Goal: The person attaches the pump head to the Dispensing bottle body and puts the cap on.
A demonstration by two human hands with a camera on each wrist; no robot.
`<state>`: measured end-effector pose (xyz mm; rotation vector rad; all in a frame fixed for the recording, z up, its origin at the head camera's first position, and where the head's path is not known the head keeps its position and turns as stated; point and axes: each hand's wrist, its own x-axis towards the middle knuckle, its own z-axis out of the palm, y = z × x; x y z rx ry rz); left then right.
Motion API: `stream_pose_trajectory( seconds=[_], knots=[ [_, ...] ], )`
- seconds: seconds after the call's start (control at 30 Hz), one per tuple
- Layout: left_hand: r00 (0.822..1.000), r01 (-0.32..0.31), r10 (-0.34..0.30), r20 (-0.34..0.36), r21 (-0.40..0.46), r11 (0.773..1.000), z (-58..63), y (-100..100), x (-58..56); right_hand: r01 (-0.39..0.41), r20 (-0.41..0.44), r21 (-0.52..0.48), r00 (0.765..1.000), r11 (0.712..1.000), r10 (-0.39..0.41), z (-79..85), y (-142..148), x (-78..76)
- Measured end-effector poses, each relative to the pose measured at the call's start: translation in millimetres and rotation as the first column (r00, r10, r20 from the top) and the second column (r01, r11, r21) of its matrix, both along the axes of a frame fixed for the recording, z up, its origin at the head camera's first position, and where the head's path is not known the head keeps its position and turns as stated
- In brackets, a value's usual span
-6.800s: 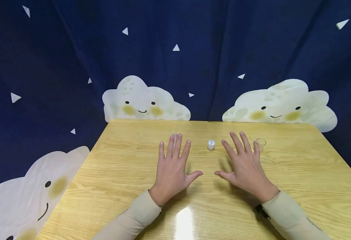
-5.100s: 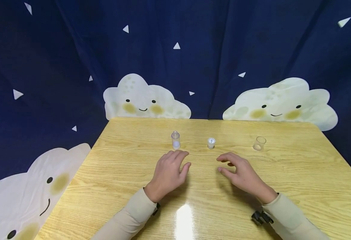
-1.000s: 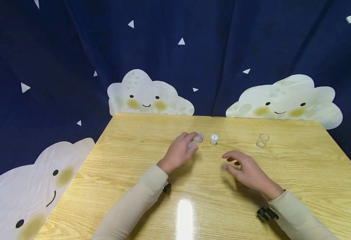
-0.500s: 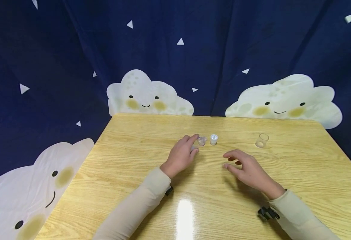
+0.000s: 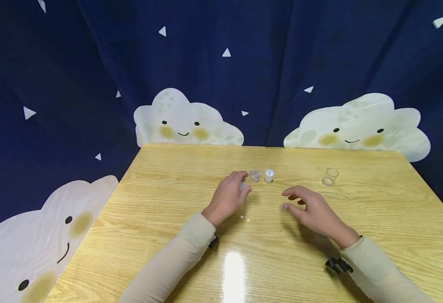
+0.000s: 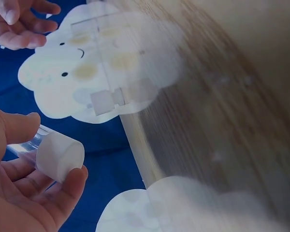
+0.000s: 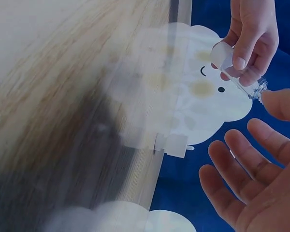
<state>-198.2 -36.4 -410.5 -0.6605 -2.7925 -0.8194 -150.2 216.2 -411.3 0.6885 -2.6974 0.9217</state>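
My left hand (image 5: pixel 226 195) grips a small clear bottle (image 5: pixel 255 176) between thumb and fingers. The bottle is tilted, its neck pointing right, and the hand hides much of its body. A white base (image 6: pixel 60 155) shows at its lower end in the left wrist view; the right wrist view shows a ridged clear neck (image 7: pixel 259 89). Just right of the bottle, a small white fitting (image 5: pixel 269 176) stands upright on the table. My right hand (image 5: pixel 316 212) hovers over the wood with loosely bent fingers and holds nothing. Beyond it stands a clear cylindrical cap (image 5: pixel 330 176).
The wooden table (image 5: pixel 160 181) ends at the back against a dark blue curtain (image 5: pixel 206 54) printed with clouds. A bright light reflection (image 5: pixel 233 273) lies on the wood near the front. A dark wrist device (image 5: pixel 338 266) hangs below the right sleeve.
Earlier the bottle stood upright on the table; my left hand has since taken hold of it, moved it right and tipped it over. The right hand has barely moved lately.
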Motion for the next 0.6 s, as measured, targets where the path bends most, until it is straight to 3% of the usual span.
stream_pose_trajectory(
  seconds=[0.37, 0.6],
  knots=[
    [1.0, 0.006, -0.006, -0.026, 0.008, 1.0, -1.5, 0.4, -0.1, 0.003, 0.025, 0.005, 1.0, 1.0, -0.004, -0.4, 2.0, -1.1],
    [0.997, 0.022, -0.021, -0.068, 0.019, 1.0, -2.8, -2.8, -0.9, 0.003, 0.054, 0.016, 0.999, 1.0, -0.004, 3.8, 3.9, -14.7]
  ],
)
